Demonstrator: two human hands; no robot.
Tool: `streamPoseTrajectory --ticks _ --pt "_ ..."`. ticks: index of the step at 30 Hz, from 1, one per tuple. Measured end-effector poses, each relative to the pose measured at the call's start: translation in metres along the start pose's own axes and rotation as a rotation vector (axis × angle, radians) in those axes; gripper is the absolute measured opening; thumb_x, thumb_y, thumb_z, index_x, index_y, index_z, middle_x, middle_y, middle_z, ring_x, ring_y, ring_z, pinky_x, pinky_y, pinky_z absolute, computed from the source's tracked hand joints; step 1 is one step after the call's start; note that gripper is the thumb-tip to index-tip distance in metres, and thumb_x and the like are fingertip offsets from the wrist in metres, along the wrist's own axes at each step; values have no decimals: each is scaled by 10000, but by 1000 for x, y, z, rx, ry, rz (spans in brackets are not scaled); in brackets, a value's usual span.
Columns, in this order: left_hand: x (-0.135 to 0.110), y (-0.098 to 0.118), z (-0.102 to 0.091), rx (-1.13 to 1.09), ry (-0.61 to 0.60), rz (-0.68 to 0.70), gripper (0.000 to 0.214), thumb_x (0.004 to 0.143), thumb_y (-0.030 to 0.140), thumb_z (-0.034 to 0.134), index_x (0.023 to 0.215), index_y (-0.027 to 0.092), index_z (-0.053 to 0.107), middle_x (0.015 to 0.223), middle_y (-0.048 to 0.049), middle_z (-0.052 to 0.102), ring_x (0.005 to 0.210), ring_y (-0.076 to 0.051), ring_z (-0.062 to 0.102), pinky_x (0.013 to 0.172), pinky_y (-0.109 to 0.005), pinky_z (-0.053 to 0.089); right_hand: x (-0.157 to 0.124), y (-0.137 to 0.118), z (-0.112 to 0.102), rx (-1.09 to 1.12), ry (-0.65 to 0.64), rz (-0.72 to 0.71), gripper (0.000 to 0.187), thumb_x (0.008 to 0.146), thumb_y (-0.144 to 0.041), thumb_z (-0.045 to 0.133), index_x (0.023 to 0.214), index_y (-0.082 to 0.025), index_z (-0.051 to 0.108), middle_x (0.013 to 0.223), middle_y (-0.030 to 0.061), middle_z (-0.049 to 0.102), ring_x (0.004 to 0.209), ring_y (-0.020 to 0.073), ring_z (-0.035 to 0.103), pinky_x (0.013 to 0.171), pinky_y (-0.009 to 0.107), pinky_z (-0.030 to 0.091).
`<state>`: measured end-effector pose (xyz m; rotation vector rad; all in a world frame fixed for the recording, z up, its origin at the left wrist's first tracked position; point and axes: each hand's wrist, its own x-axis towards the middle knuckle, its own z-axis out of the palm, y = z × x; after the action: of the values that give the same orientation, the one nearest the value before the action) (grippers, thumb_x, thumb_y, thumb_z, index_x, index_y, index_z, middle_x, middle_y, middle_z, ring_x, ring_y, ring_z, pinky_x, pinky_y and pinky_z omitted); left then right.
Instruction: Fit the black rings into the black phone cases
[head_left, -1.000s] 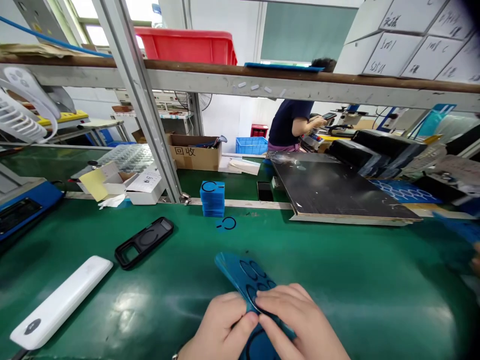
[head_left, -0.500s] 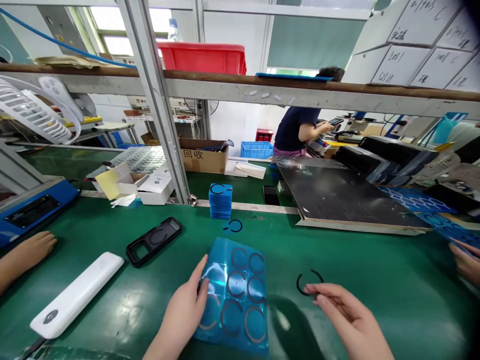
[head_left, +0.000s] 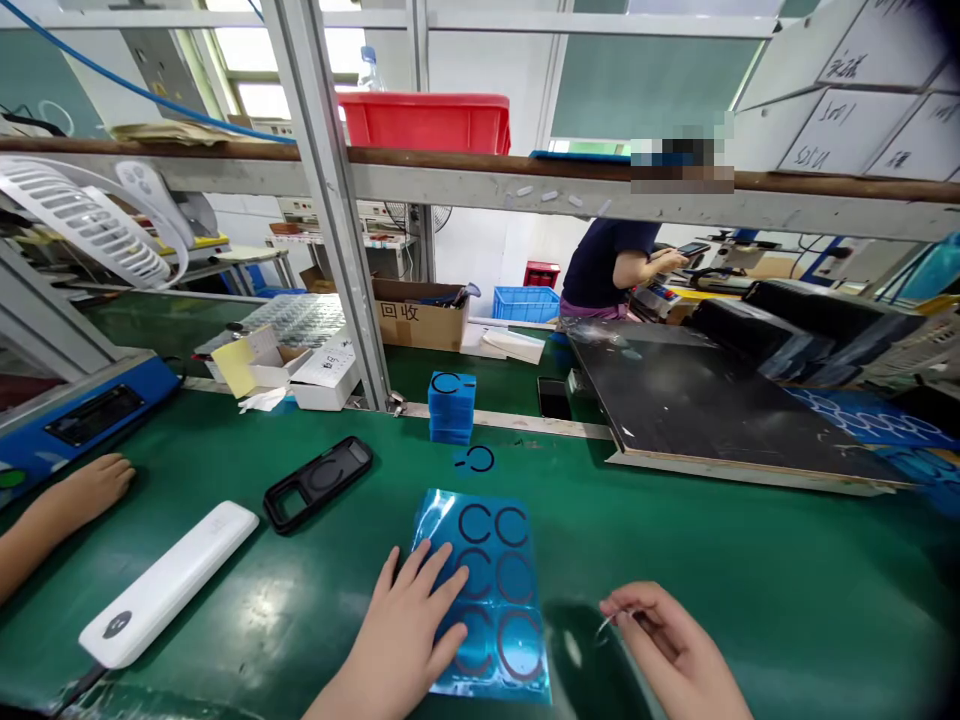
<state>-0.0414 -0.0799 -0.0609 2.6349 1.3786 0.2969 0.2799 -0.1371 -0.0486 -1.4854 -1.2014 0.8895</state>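
Bottom centre, the left hand (head_left: 401, 640) lies flat on a glossy blue film sheet (head_left: 491, 590), its fingers spread open and pressing down. Six black C-shaped rings (head_left: 475, 523) show on the sheet, which sits on the green desk (head_left: 750, 580). Lower right, the right hand (head_left: 675, 645) has its fingers pinched closed on a thin silvery sliver (head_left: 609, 620), too small to say what it is.

Main worry here: that film looks slick, so a sideways push could slide it across the mat. The rings look thin enough to crease or cling to a fingertip if handled roughly, and a sliver that tiny would be easy to drop.

Just past the sheet is a loose ring on a blue scrap (head_left: 475, 459), then a stack of blue foam blocks (head_left: 452, 408). A black phone case (head_left: 317, 484) and a white plastic bar (head_left: 169, 585) lie to the left, and a separate hand (head_left: 82, 490) rests at the left edge.

Farther back, a cardboard box (head_left: 412, 325) has 回收 printed on it. Handwritten cards (head_left: 847, 125) at upper right are too skewed to read, and I can't spot any brand.
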Motion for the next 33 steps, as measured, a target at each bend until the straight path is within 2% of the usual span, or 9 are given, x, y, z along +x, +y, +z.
streamPoseTrajectory --ticks 4,8,12,16,20,23,27,30,33 --pt "6 5 -13 -56 28 4 531 976 459 499 1493 379 407 1498 -59 506 1390 -363 411 1127 -638 328 0 -2 0 -60 -21 -20 353 867 -571 612 823 -230 690 813 62 722 797 215 714 725 234 592" --pt "19 10 -40 -57 59 1 444 967 370 516 1410 342 534 1474 -69 526 1388 -371 411 1107 -643 364 1 -10 4 -83 -24 5 412 823 -622 640 906 -236 763 904 78 771 864 237 741 757 236 602" --pt "29 8 -53 -44 69 -19 443 952 277 509 1390 335 549 1488 -65 512 1413 -371 384 1097 -668 368 4 -24 5 -146 -72 -66 391 828 -596 658 947 -252 799 1014 93 778 920 247 745 786 253 610" --pt "37 4 -59 -95 73 -21 435 937 284 546 1367 338 573 1489 -61 512 1427 -383 359 1112 -685 329 7 -32 6 -181 -98 -152 327 859 -538 651 959 -264 799 988 86 778 893 232 753 744 239 615" --pt "46 5 -76 -273 104 -67 420 948 310 533 1366 315 581 1475 -69 526 1413 -341 396 1113 -582 398 15 -28 12 -142 -109 -136 377 851 -554 649 1036 -251 774 882 71 769 819 205 755 745 230 608" --pt "58 7 -86 -415 128 -76 392 940 322 535 1323 320 615 1435 -57 567 1396 -305 426 1117 -529 413 28 -27 19 -56 -114 -72 425 806 -569 690 1060 -232 735 732 35 734 793 206 747 791 253 599" --pt "89 -4 -83 -556 257 -162 366 904 317 558 1253 287 663 1325 -65 647 1300 -276 535 1097 -474 442 54 -30 31 93 -181 0 361 770 -575 726 779 -214 706 828 69 738 868 254 723 760 300 591" --pt "108 -17 -75 -572 379 -230 367 918 310 503 1239 227 660 1309 -98 646 1253 -261 574 1069 -445 466 76 -23 42 426 -213 123 302 739 -485 803 775 -209 683 824 38 713 810 198 681 744 279 552" --pt "110 -24 -66 -559 441 -227 350 950 324 420 1120 202 701 1214 -110 687 1170 -249 624 1028 -422 497 92 -9 49 727 -184 244 334 697 -475 842 824 -222 665 774 5 679 706 159 646 690 289 535"
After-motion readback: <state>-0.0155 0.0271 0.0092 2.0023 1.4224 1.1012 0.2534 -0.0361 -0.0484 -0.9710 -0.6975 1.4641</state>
